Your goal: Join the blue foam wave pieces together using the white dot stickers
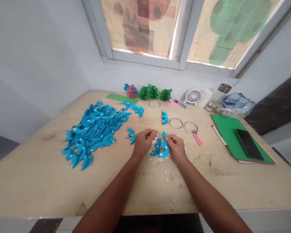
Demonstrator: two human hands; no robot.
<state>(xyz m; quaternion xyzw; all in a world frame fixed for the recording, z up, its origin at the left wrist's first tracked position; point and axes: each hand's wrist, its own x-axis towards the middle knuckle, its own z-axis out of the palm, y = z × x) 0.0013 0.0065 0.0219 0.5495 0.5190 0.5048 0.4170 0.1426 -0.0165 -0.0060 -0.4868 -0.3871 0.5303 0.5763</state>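
My right hand (176, 148) pinches a curved blue foam piece (164, 149) just above the wooden table (50, 181). My left hand (143, 141) is close beside it, its fingertips pinched together on something tiny and white, too small to identify. Small white scraps (164, 161) lie under and in front of both hands. A large heap of the same blue pieces (94, 129) lies to the left. Loose blue pieces (131, 135) sit next to my left hand, and another pair (164, 117) lies beyond the hands.
Two metal rings (176, 123) and pink snips (197, 136) lie beyond my right hand. A green folder (229, 136) carries a phone (249, 144) at right. Green paper balls (154, 92), a small white fan (193, 96), a jar and a plastic bag line the back wall.
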